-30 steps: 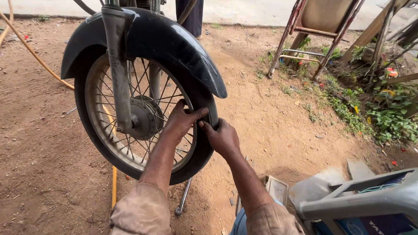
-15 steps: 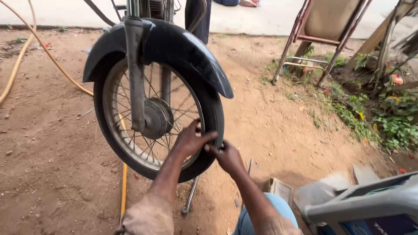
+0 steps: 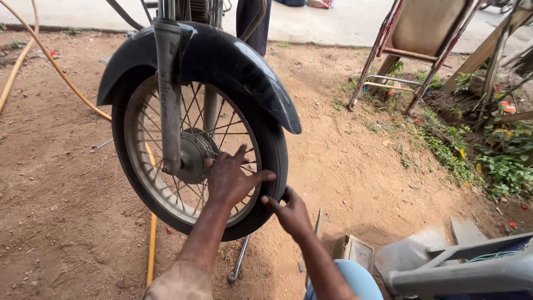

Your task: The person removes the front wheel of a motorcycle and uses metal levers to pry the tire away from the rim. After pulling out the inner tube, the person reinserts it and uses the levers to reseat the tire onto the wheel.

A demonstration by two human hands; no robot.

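Note:
A motorcycle front wheel [image 3: 139, 183] with a black tyre, silver spokes and a round hub [image 3: 191, 155] hangs off the dirt under a black mudguard [image 3: 233, 66]. My left hand [image 3: 230, 178] lies flat against the spokes and rim on the wheel's near right side, fingers spread. My right hand [image 3: 288, 211] grips the tyre's outer edge just below and to the right of it. A silver fork leg [image 3: 166, 94] runs down to the hub.
An orange hose [image 3: 55, 66] curves across the dirt on the left. A metal tyre lever [image 3: 241, 261] lies under the wheel. A rusty folding frame [image 3: 411, 50] stands at the back right beside weeds [image 3: 499, 161]. A grey plastic panel [image 3: 461, 266] and small box [image 3: 355, 253] lie near my knee.
My view has shifted slightly, and the wheel sits more to the left. My left hand has opened flat on the spokes. My right hand has slid lower on the tyre.

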